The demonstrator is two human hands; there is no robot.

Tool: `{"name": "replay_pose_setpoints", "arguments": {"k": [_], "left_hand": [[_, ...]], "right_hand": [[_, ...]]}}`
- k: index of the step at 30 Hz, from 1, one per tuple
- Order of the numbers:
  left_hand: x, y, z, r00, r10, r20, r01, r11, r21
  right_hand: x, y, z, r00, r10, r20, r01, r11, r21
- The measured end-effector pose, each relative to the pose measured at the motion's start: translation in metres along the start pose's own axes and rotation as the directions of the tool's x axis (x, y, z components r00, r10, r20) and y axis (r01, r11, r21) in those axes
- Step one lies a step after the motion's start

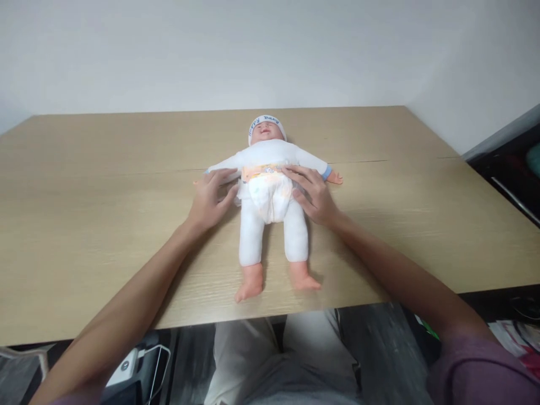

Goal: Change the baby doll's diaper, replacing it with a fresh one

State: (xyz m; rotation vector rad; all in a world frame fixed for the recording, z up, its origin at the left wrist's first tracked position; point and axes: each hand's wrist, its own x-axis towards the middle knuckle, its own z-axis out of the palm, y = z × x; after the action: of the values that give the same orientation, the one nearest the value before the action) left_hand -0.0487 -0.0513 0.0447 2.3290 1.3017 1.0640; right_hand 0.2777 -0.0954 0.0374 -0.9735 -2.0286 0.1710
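A baby doll in a white suit and a printed white cap lies on its back, its feet toward me and its arms spread wide. Around its hips sits a white diaper with an orange patterned waistband. My left hand is at the diaper's left side, fingers apart, near a white side flap. On the other side, my right hand rests with fingers spread, the fingertips touching the waistband's right end. No object shows gripped in either hand.
The doll lies on a wooden table with a pale wall behind it. Below the front edge, a white device with a cable is at the left. Dark furniture stands at the right.
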Motion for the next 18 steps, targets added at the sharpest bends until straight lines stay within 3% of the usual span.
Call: {"name": "replay_pose_setpoints", "arguments": {"k": [3,8,11,14,18], "left_hand": [[-0.013,-0.015,-0.007,0.996,-0.074,0.046,0.068,0.991,0.117],[-0.019,-0.012,-0.004,0.972,-0.221,0.08,0.177,0.912,0.37],[-0.02,-0.009,-0.003,0.956,-0.279,0.093,0.216,0.881,0.42],[-0.019,-0.011,-0.006,0.939,-0.326,0.107,0.26,0.88,0.397],[-0.013,-0.019,-0.006,0.901,-0.426,0.085,0.394,0.885,0.249]], "right_hand": [[0.005,-0.01,-0.004,0.999,0.022,-0.048,-0.023,0.999,-0.023],[0.037,-0.046,-0.005,0.995,0.034,-0.099,-0.048,0.989,-0.141],[0.068,-0.068,0.003,0.995,0.075,0.062,-0.061,0.978,-0.2],[0.095,-0.078,0.016,0.958,0.17,0.232,-0.111,0.963,-0.245],[0.11,-0.073,0.033,0.912,0.296,0.285,-0.211,0.932,-0.295]]}}
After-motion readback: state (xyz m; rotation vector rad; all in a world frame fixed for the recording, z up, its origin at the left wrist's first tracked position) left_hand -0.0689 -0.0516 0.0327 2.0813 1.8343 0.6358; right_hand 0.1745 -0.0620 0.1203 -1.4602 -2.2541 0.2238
